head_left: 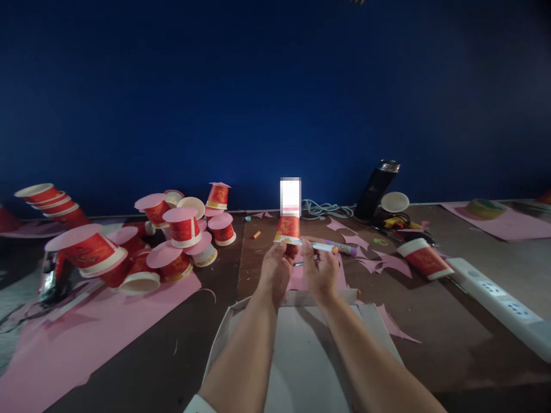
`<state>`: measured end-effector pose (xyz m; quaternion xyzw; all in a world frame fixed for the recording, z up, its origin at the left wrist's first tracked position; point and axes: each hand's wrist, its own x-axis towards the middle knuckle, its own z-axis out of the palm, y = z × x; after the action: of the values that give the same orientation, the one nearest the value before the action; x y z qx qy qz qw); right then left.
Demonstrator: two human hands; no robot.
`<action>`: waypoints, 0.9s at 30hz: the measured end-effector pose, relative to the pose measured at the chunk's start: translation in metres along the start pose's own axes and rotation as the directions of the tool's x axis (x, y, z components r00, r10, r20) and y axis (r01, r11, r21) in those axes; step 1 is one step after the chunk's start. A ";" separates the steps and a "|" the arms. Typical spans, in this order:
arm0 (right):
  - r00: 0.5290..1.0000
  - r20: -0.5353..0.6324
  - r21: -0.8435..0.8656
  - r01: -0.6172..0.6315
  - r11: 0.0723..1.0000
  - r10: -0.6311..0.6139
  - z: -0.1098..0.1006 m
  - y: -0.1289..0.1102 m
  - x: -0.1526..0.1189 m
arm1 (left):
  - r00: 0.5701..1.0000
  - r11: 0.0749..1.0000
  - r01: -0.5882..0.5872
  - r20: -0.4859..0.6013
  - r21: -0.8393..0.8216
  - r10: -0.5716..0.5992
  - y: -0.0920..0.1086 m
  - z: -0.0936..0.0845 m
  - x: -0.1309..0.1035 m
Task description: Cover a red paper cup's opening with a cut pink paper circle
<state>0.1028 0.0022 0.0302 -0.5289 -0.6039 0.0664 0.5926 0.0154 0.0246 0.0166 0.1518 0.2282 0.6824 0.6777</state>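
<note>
A red paper cup (289,226), with gold print and its white rim turned down, is in my left hand (276,269), whose fingers close on it near the rim. My right hand (321,272) is closed on a slim white pen (321,246) with an orange end, held almost level beside the cup's rim. Where the pen's inner end meets the cup is too small to make out. A pixelated bright patch covers what stands above the cup. Pink paper (297,278) lies below my hands, and a small orange cap (257,234) rests on the table to the left.
Several red cups topped with pink paper discs (181,215) crowd the left, beside stacked cups (54,201) and a pink sheet (112,332). Rightward are paper scraps (391,263), a black flask (376,189), a tipped cup (424,258) and a power strip (499,301). A white box (305,350) sits before me.
</note>
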 end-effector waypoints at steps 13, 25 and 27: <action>1.000 0.002 -0.004 -0.010 1.000 0.010 -0.001 0.000 0.002 | 1.000 1.000 0.006 0.001 0.007 -0.006 0.001 0.000 0.001; 0.999 -0.024 -0.006 0.025 1.000 -0.025 0.000 0.001 0.001 | 1.000 1.000 0.007 0.003 -0.022 -0.007 -0.001 -0.001 0.002; 0.999 -0.037 -0.005 0.035 0.999 -0.035 0.000 0.002 0.001 | 1.000 1.000 0.010 0.006 -0.025 -0.010 0.000 0.000 0.000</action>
<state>0.1043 0.0035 0.0293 -0.5207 -0.6022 0.0449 0.6035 0.0151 0.0250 0.0164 0.1442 0.2185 0.6814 0.6835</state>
